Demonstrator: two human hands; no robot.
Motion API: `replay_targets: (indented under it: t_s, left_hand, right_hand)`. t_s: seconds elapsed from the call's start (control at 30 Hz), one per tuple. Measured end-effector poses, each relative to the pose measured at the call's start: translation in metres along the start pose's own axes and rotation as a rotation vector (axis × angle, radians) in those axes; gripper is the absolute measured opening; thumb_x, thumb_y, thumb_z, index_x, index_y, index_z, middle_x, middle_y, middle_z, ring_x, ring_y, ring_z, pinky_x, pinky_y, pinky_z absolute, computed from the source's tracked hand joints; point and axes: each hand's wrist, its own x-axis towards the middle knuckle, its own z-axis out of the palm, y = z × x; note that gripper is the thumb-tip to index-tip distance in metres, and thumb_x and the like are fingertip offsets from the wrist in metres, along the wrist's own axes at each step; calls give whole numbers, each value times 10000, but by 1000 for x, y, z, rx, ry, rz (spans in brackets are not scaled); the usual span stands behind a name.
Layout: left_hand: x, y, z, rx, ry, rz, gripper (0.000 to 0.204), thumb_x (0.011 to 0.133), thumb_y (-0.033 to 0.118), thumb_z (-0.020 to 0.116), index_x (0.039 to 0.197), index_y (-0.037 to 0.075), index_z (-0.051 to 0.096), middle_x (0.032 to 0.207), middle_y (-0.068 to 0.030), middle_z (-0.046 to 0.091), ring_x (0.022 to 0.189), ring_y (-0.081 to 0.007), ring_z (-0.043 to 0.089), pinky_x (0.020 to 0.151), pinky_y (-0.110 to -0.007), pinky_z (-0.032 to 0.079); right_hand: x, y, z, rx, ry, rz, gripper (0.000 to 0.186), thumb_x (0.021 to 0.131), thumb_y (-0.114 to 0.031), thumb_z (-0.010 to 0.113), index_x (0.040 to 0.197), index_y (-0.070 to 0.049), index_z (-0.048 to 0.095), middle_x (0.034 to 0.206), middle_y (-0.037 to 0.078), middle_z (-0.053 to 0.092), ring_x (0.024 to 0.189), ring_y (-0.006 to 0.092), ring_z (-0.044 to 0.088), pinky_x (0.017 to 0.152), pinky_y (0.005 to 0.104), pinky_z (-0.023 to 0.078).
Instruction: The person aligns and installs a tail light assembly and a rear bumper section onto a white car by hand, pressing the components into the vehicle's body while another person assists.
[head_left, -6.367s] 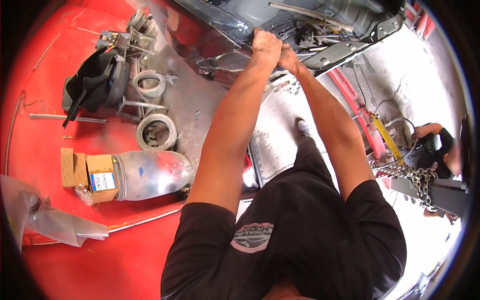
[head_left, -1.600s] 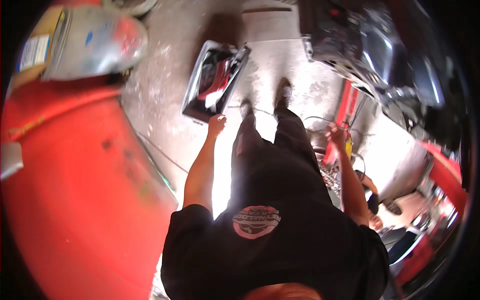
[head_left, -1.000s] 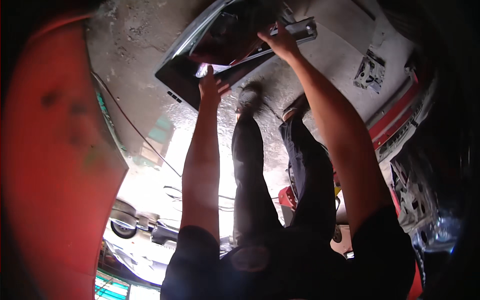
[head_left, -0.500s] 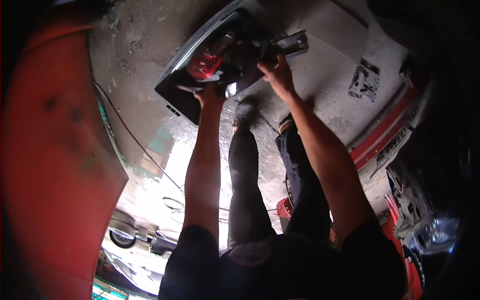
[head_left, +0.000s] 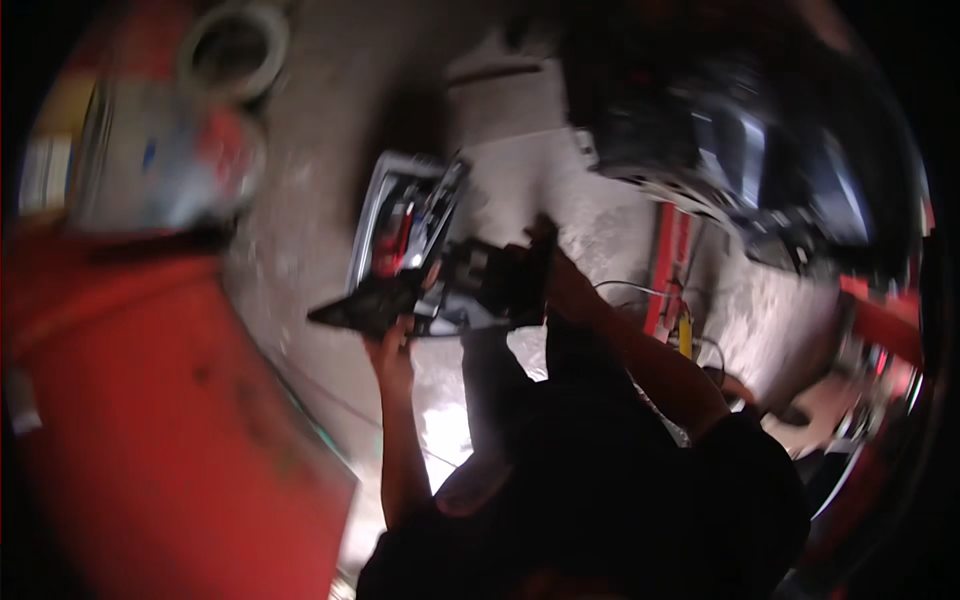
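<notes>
A dark, angular part (head_left: pixel 480 275) with a pointed left end is held up in front of me, and motion blur hides its exact kind. At its lower left edge, my left hand (head_left: pixel 393 350) is closed, fingers on the edge. My right hand (head_left: pixel 568 288) grips its right end, with the fingertips mostly hidden in shadow. Just beyond the part is a long silver-rimmed piece (head_left: pixel 368 225) with a red item (head_left: pixel 402 240) inside its outline. The held part covers its near end.
At my left stands a large red panel (head_left: pixel 190 400). A round ring-shaped object (head_left: pixel 270 55) and a greyish container (head_left: pixel 150 165) are at the far left. Glossy black car bodywork (head_left: pixel 740 140) fills the upper right, above a red metal post (head_left: pixel 665 265) and a cable (head_left: pixel 625 285).
My view has swung right. Both hands have come closer to my body, now with the dark part raised between them. The silver-rimmed piece appears smaller, beyond it.
</notes>
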Motion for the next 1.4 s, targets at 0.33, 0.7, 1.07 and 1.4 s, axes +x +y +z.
replay_targets:
  t_s: [0.33, 0.7, 1.07, 1.4]
  left_hand:
    - [-88, 140, 138, -85, -860, 359, 781, 983, 579, 577, 1578, 163, 288, 1525, -159, 448, 1429, -321, 429, 1194, -545, 345]
    - [-37, 126, 350, 62, -895, 190, 658, 1034, 597, 493, 1524, 177, 363, 1235, -140, 600, 1056, -283, 660, 861, -433, 578]
    - [-34, 129, 458, 95, -764, 252, 606, 1041, 585, 488, 1347, 64, 528, 1071, -127, 638, 984, -274, 649, 902, -436, 552]
    - [-19, 154, 483, 176, -730, 252, 493, 1030, 510, 547, 1254, 73, 590, 970, -77, 647, 890, -206, 645, 763, -374, 556]
  right_hand:
    - [-172, -48, 10, 132, 92, -576, 558, 1040, -399, 549, 1474, -65, 447, 1412, 134, 568, 1325, 298, 545, 1105, 442, 465]
    - [-226, -125, -2, 285, 323, -685, 628, 990, -513, 602, 1474, -162, 410, 1403, 124, 558, 1208, 310, 614, 997, 523, 524]
    - [-211, -158, -35, 306, 143, -819, 991, 958, -305, 716, 1631, -52, 34, 1541, 179, 416, 1383, 354, 490, 1118, 545, 441]
    - [-193, -169, -50, 363, 57, -803, 780, 1032, -256, 628, 1622, -94, 145, 1515, 136, 442, 1231, 346, 599, 1120, 580, 437]
